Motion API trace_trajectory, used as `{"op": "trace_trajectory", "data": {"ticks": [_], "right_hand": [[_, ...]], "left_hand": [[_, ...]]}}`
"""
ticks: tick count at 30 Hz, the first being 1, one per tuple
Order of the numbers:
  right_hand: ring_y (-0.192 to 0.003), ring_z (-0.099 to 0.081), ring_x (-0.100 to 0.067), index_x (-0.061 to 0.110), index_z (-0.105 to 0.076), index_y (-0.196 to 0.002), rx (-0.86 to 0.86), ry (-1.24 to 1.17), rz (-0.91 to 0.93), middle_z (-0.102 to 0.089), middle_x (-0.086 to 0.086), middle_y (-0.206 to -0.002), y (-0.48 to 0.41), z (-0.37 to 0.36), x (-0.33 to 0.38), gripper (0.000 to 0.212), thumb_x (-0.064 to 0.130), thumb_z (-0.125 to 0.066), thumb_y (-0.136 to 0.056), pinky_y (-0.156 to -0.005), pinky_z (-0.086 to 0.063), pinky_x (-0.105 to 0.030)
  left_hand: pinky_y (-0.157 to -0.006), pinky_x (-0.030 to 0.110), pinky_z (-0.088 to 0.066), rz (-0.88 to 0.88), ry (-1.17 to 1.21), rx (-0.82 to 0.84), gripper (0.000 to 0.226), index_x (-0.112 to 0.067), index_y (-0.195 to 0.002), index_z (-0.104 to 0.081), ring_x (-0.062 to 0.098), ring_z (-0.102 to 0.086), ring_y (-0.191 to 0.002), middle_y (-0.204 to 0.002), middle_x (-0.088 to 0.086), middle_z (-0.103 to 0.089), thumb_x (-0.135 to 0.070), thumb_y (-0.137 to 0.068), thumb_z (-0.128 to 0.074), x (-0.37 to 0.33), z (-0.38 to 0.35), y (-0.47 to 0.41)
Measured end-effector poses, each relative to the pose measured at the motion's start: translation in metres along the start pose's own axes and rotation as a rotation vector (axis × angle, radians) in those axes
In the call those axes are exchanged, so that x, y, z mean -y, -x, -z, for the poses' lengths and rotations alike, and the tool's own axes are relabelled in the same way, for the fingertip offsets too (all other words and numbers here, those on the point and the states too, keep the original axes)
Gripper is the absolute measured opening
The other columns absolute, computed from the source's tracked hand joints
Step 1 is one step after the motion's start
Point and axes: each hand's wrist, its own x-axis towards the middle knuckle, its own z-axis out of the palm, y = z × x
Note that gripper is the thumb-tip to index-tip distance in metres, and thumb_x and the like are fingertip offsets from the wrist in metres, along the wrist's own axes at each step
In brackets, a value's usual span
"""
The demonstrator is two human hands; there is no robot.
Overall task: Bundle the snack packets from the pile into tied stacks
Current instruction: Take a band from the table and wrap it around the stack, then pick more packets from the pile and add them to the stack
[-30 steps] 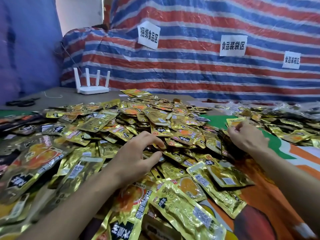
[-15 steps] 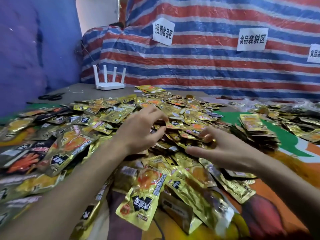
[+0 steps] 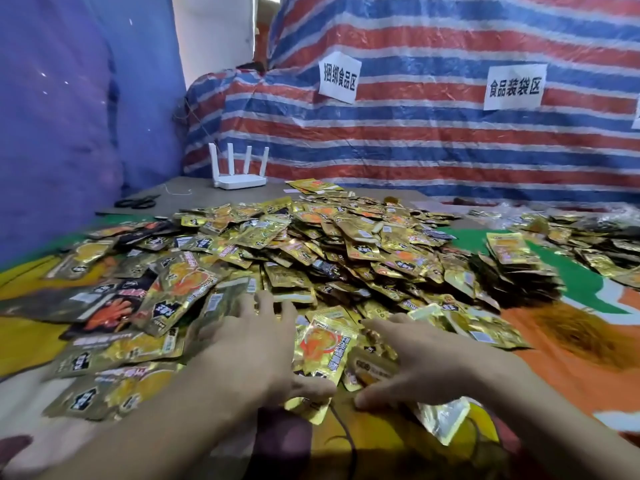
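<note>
At the near edge of the pile of snack packets [image 3: 346,244], the left hand [image 3: 256,344] lies flat on the packets, fingers straight and spread, clasping nothing. The right hand [image 3: 426,362] splays the same way, fingertips touching packets. Between them lies a glossy gold foil packet [image 3: 325,344] printed in orange. Right of the pile sits a squared stack [image 3: 512,254]. Behind the pile, on the crinkled striped tarp [image 3: 433,140], the left paper sign [image 3: 338,77] reads 捆绑食品区 and the right paper sign [image 3: 515,86] reads 食品装袋区.
</note>
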Motion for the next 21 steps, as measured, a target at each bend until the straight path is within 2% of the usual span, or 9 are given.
{"op": "trace_trajectory", "data": {"ticks": [2,4,6,8,11,13,16,18,21], "right_hand": [[-0.138,-0.040,-0.024,0.033,-0.020,-0.157,-0.065,-0.006,-0.003,-0.037,0.001,-0.155,-0.001,0.000,-0.001,0.110,0.080,-0.068,-0.070,-0.112,-0.039,-0.040],[-0.130,-0.044,-0.022,0.028,-0.033,-0.150,-0.106,-0.010,-0.007,-0.046,0.001,-0.147,0.000,-0.003,-0.002,0.097,0.078,-0.067,-0.074,-0.106,-0.042,-0.038],[-0.120,-0.047,-0.020,0.025,-0.042,-0.140,-0.137,-0.009,-0.006,-0.051,0.001,-0.137,0.001,-0.006,-0.002,0.083,0.074,-0.066,-0.078,-0.100,-0.044,-0.037],[-0.118,-0.048,-0.020,0.022,-0.044,-0.138,-0.167,-0.028,-0.005,-0.049,0.001,-0.134,0.000,-0.007,-0.001,0.079,0.070,-0.068,-0.080,-0.099,-0.044,-0.035],[-0.115,-0.046,-0.020,0.021,-0.048,-0.134,-0.231,-0.089,-0.034,-0.043,-0.001,-0.126,-0.002,-0.010,0.000,0.075,0.065,-0.073,-0.079,-0.098,-0.044,-0.034],[-0.104,-0.048,-0.018,0.023,-0.053,-0.123,-0.307,-0.110,-0.058,-0.043,0.001,-0.114,-0.004,-0.017,-0.001,0.059,0.062,-0.070,-0.082,-0.092,-0.047,-0.033],[-0.090,-0.046,-0.014,0.021,-0.055,-0.110,-0.420,-0.031,-0.052,-0.049,0.002,-0.105,-0.008,-0.030,-0.004,0.032,0.049,-0.055,-0.095,-0.080,-0.046,-0.030],[-0.097,-0.049,-0.017,0.022,-0.053,-0.116,-0.478,0.014,-0.058,-0.056,0.003,-0.113,-0.012,-0.036,-0.005,0.028,0.042,-0.051,-0.098,-0.078,-0.045,-0.030],[-0.126,-0.047,-0.017,0.027,-0.051,-0.136,-0.541,0.018,-0.064,-0.055,0.007,-0.134,-0.019,-0.040,-0.008,0.039,0.032,-0.052,-0.098,-0.094,-0.049,-0.033]], "left_hand": [[-0.112,0.069,-0.032,0.063,0.053,0.008,0.138,-0.022,-0.158,0.017,0.050,0.011,-0.150,-0.164,0.018,0.022,-0.097,-0.061,-0.045,0.005,-0.007,0.005],[-0.113,0.073,-0.026,0.098,0.166,0.090,0.145,-0.023,-0.154,0.028,0.054,0.016,-0.148,-0.160,0.019,0.034,-0.100,-0.053,-0.042,0.009,-0.014,0.009],[-0.112,0.077,-0.019,0.109,0.255,0.145,0.145,-0.027,-0.153,0.031,0.054,0.016,-0.148,-0.159,0.019,0.036,-0.101,-0.052,-0.041,0.005,-0.022,0.008],[-0.108,0.082,-0.012,0.123,0.249,0.134,0.142,-0.024,-0.153,0.031,0.055,0.017,-0.147,-0.159,0.021,0.035,-0.101,-0.056,-0.040,-0.005,-0.026,0.003],[-0.109,0.082,-0.013,0.111,0.217,0.093,0.134,-0.019,-0.158,0.019,0.058,0.011,-0.147,-0.163,0.025,0.023,-0.095,-0.067,-0.044,-0.014,-0.021,-0.008],[-0.111,0.072,-0.027,0.090,0.215,0.047,0.122,-0.016,-0.160,0.002,0.057,-0.007,-0.147,-0.165,0.026,0.002,-0.086,-0.076,-0.053,-0.014,-0.015,-0.015],[-0.104,0.059,-0.044,0.051,0.167,-0.057,0.095,-0.009,-0.152,-0.018,0.051,-0.038,-0.135,-0.151,0.022,-0.030,-0.063,-0.088,-0.062,-0.012,-0.007,-0.020],[-0.099,0.056,-0.048,0.030,0.116,-0.100,0.077,-0.004,-0.143,-0.029,0.046,-0.044,-0.127,-0.140,0.018,-0.036,-0.052,-0.091,-0.063,-0.012,-0.004,-0.021],[-0.099,0.056,-0.048,0.033,0.061,-0.110,0.069,0.000,-0.139,-0.033,0.046,-0.042,-0.126,-0.137,0.017,-0.034,-0.045,-0.094,-0.061,-0.014,-0.002,-0.024]]}}
